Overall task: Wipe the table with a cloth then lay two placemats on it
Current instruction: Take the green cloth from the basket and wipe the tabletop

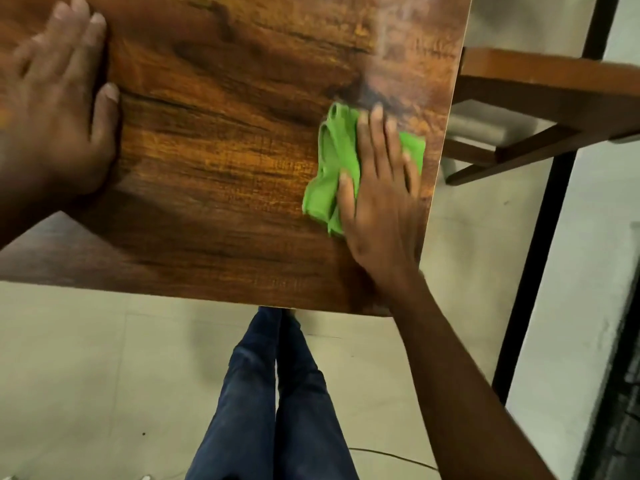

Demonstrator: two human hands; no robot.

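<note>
My right hand (377, 181) lies flat on the cloth (332, 168), fingers straight and close together, pressing it onto the table (214, 161) rather than gripping it. The cloth is bunched into a crumpled strip whose long axis runs roughly from the near edge toward the far edge, and it sits hard by the table's right edge, about midway along the part of that edge I can see. Most of it shows to the left of my fingers; a smaller fold pokes out on the right, just short of the edge. So the unwiped wood, as I judge it, lies leftward from this hand: the broad middle of the table stretches between the cloth and my left hand (59, 109). That hand is spread open, palm down, resting on the table toward the left edge, well apart from the cloth and holding nothing; it looks to be steadying me. The right hand is plainly the one to make the next sweep, and I expect it to drag the strip sideways, broadside on, across the grain toward the left. No placemats are in view, so I take the wiping step as not yet finished. A chair (540, 109) stands just beyond the right edge.
</note>
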